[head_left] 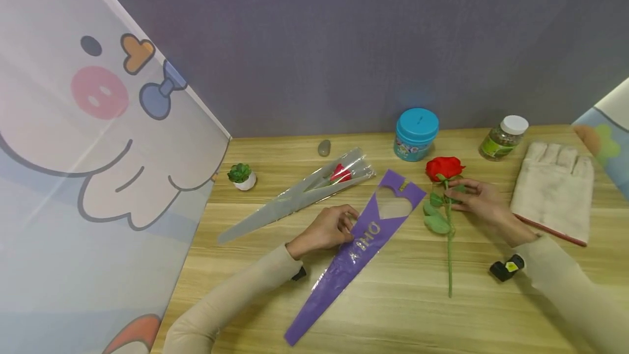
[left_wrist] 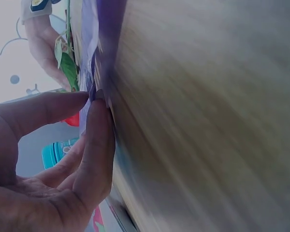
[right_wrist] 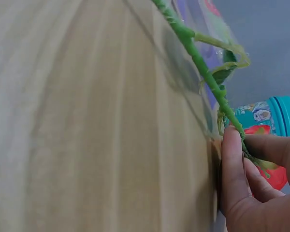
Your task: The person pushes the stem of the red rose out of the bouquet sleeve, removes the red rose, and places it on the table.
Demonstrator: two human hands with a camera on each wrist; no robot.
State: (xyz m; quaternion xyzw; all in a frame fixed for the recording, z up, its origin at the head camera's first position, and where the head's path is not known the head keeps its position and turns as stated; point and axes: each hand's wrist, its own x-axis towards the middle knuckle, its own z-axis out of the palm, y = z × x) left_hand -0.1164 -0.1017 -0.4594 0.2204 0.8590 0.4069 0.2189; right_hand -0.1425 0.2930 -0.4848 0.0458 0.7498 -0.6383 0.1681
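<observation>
My left hand [head_left: 334, 227] pinches the left edge of a purple flower sleeve [head_left: 339, 272] with gold lettering and a clear heart-shaped window. In the left wrist view, thumb and fingertip meet on the purple film [left_wrist: 91, 53], close over the wood. My right hand [head_left: 479, 204] pinches the green stem [right_wrist: 203, 67] of a red rose [head_left: 444, 168] just below its bloom. The stem points toward the near edge of the table, and green leaves [head_left: 436, 220] stick out to its left. The sleeve lies slanted to the left of the rose, its wide end away from me.
A grey-and-clear sleeve [head_left: 280, 209] holding another red rose [head_left: 340, 173] lies at left. Along the back are a pebble [head_left: 324, 148], a blue lidded tub [head_left: 416, 134] and a white-capped jar [head_left: 503, 138]. A small potted plant [head_left: 242, 176] stands far left, white gloves [head_left: 552, 193] far right.
</observation>
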